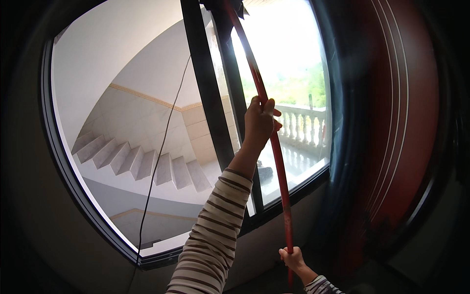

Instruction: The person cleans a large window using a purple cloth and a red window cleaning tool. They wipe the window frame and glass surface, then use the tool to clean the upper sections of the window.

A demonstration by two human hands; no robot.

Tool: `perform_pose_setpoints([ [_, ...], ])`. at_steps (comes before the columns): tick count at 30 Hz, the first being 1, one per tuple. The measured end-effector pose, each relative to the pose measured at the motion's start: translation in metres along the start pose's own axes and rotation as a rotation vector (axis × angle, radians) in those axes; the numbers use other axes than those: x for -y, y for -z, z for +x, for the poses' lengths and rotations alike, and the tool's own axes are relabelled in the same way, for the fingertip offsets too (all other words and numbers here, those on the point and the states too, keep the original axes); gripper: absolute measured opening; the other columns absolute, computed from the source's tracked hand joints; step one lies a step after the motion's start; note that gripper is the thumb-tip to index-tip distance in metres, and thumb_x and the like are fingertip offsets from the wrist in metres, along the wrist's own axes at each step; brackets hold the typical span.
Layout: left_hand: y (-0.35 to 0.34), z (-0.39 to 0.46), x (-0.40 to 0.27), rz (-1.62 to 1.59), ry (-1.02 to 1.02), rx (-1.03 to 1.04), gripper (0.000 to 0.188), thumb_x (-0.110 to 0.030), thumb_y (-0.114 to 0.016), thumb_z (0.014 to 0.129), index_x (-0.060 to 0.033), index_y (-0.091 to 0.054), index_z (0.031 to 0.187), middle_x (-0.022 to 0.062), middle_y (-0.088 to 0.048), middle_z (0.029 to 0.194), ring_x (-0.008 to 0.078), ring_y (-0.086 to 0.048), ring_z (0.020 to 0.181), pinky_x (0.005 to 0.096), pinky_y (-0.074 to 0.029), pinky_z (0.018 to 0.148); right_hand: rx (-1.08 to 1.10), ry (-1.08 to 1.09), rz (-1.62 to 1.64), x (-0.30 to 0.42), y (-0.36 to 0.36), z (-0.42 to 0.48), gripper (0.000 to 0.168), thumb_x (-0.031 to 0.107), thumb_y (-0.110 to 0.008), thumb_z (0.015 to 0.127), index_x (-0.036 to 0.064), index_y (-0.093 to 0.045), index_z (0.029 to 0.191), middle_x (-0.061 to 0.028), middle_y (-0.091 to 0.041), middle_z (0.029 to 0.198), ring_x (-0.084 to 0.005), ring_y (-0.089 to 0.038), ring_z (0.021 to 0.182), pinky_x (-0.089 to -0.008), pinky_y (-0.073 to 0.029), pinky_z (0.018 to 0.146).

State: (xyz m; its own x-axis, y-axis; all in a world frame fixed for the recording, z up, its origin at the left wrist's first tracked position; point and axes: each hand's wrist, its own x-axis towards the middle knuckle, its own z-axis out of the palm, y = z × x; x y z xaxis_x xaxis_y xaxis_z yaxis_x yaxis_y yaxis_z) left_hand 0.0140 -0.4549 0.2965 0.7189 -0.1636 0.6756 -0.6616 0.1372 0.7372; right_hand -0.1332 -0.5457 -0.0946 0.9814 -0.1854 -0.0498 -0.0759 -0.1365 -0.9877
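Observation:
A long red pole (282,176) runs from the bottom of the view up to its top edge, in front of a window. My left hand (259,119) grips it at mid-length, with the arm stretched upward. Lower down, my right hand (293,257) is closed around the same pole near its bottom end. At the pole's upper end is a bunch of dark, cloth-like material (222,18), partly cut off by the view's edge. It lies against the upper part of the dark window frame (207,84); whether it touches the frame is not clear.
A thin black cable (161,143) hangs across the left window opening. Beyond it rises a staircase (143,161). Through the right pane show a balustrade (304,126) and greenery. A blue curtain (339,110) and a red panel with pale lines (411,110) stand on the right.

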Motion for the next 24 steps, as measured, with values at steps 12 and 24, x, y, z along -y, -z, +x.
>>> perform_pose_setpoints([
  [12,0.048,-0.092,0.079,0.022,0.136,0.276,0.019,-0.013,-0.050,0.099,-0.0013,-0.041,0.111,0.0082,-0.056,0.080,0.0152,-0.064,0.068,0.0312,-0.058,0.061,0.035,-0.150,0.329,-0.177,-0.050,0.017,0.034,0.024,-0.060,0.088,0.011,-0.054,0.057,0.0034,-0.048,0.055,-0.0095,-0.044,0.051,-0.0333,-0.034,0.047],
  [24,-0.031,0.038,0.083,0.630,-0.303,-0.299,0.024,-0.019,-0.047,0.098,0.0006,-0.035,0.105,0.0218,-0.060,0.065,0.0417,-0.061,0.058,0.0458,-0.047,0.048,-0.052,0.029,-0.177,-0.049,0.026,0.140,0.028,0.019,-0.064,0.084,0.001,-0.063,0.062,-0.0059,-0.061,0.058,-0.0149,-0.059,0.055,-0.0316,-0.047,0.057],
])
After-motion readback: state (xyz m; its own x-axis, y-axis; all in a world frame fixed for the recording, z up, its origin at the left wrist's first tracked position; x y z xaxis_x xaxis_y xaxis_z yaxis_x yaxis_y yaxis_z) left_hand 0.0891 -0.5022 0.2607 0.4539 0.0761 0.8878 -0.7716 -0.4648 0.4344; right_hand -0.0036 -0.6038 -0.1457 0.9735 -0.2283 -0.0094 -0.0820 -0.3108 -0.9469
